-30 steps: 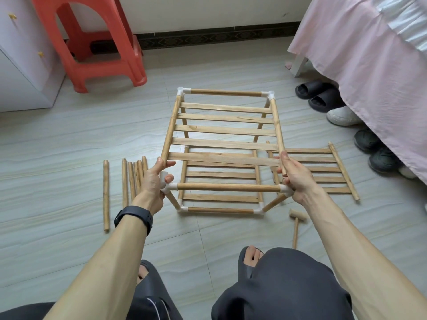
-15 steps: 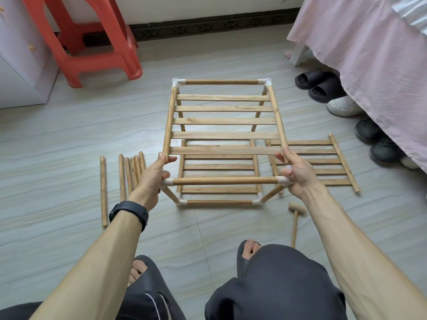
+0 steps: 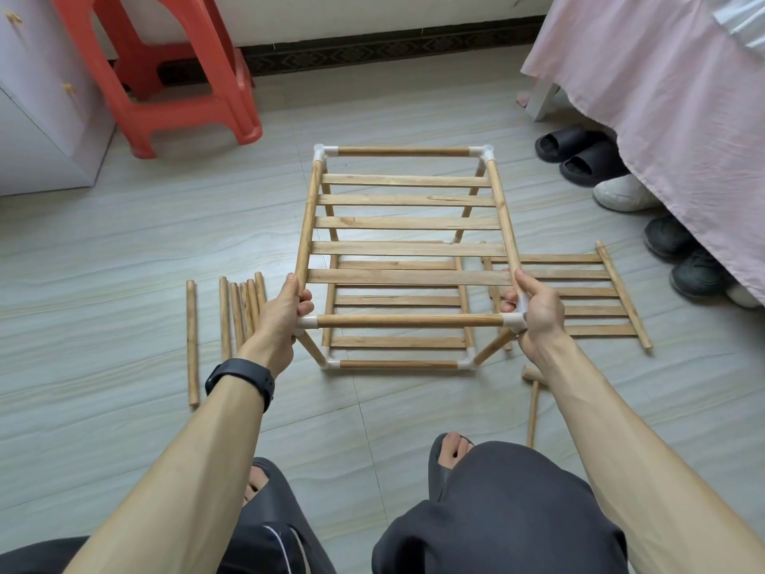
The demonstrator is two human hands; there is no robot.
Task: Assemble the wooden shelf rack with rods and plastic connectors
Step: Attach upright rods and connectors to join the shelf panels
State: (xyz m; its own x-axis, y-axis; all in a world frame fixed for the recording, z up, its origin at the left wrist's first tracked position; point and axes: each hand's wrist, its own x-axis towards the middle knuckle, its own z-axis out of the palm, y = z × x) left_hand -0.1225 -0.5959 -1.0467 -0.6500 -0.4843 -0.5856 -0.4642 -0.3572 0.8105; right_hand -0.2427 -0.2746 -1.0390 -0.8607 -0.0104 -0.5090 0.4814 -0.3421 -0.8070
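Tiled floor (image 3: 124,250): loose rods (image 3: 242,312) left, mallet (image 3: 532,403) right.

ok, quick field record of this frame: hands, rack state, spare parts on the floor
left hand: grips the rack's near-left top corner
right hand: grips the near-right top corner, at its white connector
rack: two slatted tiers joined by rods and white corner connectors
loose rods: on the floor, left of the rack
spare slat panel: flat on the floor, right of the rack
mallet: on the floor by the right forearm, untouched
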